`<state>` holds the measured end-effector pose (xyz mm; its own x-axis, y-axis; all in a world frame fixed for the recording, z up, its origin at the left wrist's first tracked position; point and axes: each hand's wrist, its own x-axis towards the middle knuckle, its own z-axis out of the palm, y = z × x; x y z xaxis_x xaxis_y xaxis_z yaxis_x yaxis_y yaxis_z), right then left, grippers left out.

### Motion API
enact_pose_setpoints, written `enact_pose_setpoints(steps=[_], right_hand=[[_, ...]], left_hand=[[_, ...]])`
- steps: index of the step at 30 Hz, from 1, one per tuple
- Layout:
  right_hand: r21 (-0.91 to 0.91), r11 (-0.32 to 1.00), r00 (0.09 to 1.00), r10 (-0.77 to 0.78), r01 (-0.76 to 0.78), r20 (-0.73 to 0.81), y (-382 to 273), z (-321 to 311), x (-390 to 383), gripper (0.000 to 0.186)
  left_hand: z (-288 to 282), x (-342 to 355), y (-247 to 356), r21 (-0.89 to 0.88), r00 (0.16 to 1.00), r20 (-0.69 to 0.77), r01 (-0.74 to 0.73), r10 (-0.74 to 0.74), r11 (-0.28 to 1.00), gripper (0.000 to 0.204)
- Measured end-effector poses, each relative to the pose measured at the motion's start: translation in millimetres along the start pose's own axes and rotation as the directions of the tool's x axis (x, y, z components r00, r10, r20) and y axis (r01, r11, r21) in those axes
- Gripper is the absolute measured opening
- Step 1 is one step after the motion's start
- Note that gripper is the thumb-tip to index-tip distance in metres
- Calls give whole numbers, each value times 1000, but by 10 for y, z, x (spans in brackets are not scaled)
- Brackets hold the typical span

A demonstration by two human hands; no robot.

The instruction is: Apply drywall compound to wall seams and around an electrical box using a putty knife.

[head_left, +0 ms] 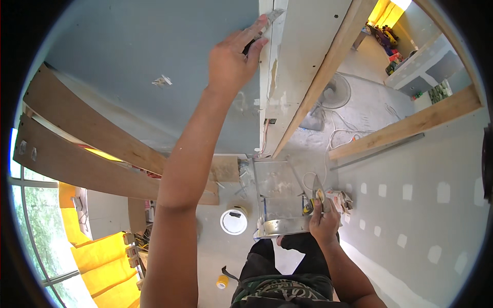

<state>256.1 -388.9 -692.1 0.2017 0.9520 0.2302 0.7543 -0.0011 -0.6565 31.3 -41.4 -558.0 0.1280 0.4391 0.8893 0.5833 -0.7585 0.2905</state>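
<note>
My left hand [231, 59] is raised high, its fingers closed round a putty knife [276, 14]. The knife's blade lies against the white-coated edge strip [273, 38] where the grey-blue wall [154, 41] meets a narrow plasterboard face [300, 51]. A streak of tan compound [273, 77] shows on that strip below the hand. Lower down at the right, my right hand [324, 223] grips a second flat-bladed knife [317, 189], blade pointing up, with a pale dab on it. Most of both handles is hidden by my fingers.
Below stands a metal step platform [285, 226]. Left of it sits a white bucket [233, 222], and a yellow tape roll [222, 281] lies nearer. Bare timbers [405, 123] frame an opening at right; a fan [336, 91] and cables lie beyond. Curved brown boards [87, 113] lean at left.
</note>
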Motion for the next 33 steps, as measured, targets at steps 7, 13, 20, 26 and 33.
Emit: enact_pose_setpoints(steps=[7, 13, 20, 26, 33], right_hand=[[-7, 999, 998, -42, 42, -54, 7, 17, 2, 14], [-17, 999, 997, -52, 52, -56, -21, 23, 0, 14], [-32, 998, 995, -63, 60, -77, -17, 29, -12, 15], [-47, 996, 993, -78, 74, -88, -14, 35, -8, 14], [-58, 996, 991, -81, 75, -105, -28, 37, -3, 12]], left_hand=[[62, -297, -41, 40, 985, 113, 126, -129, 991, 46], [133, -382, -173, -72, 999, 32, 17, -15, 997, 46], [170, -494, -178, 25, 994, 89, 61, -63, 998, 46], [229, -578, -248, 58, 994, 87, 66, -71, 996, 45], [302, -679, -307, -40, 998, 46, 37, -35, 999, 44]])
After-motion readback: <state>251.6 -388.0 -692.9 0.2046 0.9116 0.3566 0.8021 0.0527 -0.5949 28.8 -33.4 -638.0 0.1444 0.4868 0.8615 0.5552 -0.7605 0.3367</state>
